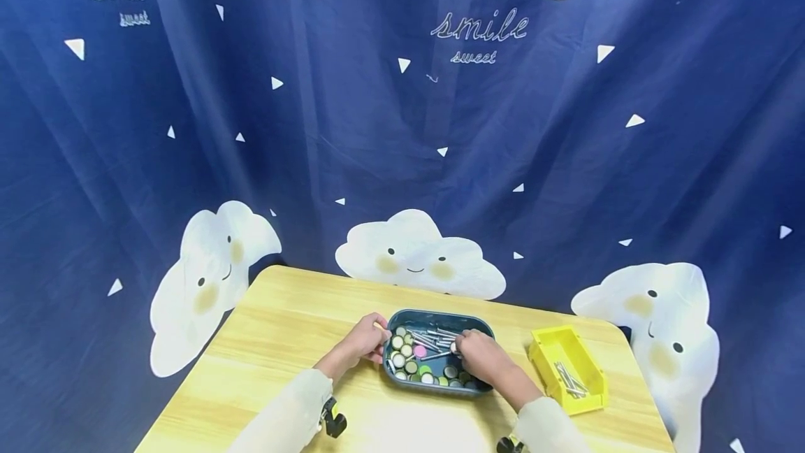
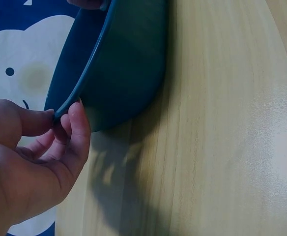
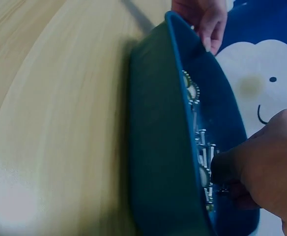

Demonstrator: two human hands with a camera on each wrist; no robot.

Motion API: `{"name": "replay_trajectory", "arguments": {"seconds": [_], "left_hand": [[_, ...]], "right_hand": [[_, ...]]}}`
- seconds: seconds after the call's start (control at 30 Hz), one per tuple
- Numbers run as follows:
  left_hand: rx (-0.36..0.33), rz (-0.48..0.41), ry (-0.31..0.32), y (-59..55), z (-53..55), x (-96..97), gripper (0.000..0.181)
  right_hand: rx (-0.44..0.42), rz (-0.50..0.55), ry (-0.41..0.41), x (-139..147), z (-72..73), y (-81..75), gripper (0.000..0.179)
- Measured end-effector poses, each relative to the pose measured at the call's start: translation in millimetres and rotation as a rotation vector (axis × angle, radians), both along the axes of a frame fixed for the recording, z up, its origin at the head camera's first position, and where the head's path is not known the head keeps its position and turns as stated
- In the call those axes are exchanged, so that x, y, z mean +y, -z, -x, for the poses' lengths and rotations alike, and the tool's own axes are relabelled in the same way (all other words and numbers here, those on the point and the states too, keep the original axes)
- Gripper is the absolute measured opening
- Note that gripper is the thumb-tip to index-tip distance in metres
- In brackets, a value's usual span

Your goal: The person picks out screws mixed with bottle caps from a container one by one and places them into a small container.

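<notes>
A dark teal basin (image 1: 440, 391) stands on the table, with bottle caps (image 1: 402, 349) and metal screws (image 1: 434, 339) inside. My left hand (image 1: 367, 338) pinches the basin's rim at its left end, thumb on one side and fingers on the other, as the left wrist view shows. My right hand (image 1: 483, 357) reaches over the right end, fingers bent down among the screws. One pale bottle cap (image 3: 204, 176) lies right at the thumb in the right wrist view. Fingertips are partly hidden there, and I cannot tell whether they hold a screw.
To the right of the basin sits a yellow bin (image 1: 581, 362) with several screws (image 1: 571, 381) in it. The wooden table (image 1: 283, 341) has a rounded edge at the back. Behind it hangs a blue curtain (image 1: 352, 124) with cloud prints.
</notes>
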State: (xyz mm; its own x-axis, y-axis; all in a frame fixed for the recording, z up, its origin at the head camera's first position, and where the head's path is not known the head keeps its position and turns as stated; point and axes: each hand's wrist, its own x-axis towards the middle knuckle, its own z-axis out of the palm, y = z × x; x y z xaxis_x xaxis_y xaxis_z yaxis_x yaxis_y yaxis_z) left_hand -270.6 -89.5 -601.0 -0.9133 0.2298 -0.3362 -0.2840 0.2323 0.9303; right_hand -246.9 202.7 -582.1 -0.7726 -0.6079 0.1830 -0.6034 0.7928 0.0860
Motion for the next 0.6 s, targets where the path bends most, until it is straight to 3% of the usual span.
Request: {"name": "replay_trajectory", "arguments": {"seconds": [0.27, 0.6], "left_hand": [[0.001, 0.013, -0.009, -0.9, -0.9, -0.5, 0.025], [0.002, 0.003, -0.004, 1.7, -0.6, 0.4, 0.028]], "right_hand": [[0.019, 0.069, 0.022, 16.9, -9.0, -16.8, 0.016], [0.063, 0.153, 0.1, 56.5, -20.5, -23.8, 0.014]]}}
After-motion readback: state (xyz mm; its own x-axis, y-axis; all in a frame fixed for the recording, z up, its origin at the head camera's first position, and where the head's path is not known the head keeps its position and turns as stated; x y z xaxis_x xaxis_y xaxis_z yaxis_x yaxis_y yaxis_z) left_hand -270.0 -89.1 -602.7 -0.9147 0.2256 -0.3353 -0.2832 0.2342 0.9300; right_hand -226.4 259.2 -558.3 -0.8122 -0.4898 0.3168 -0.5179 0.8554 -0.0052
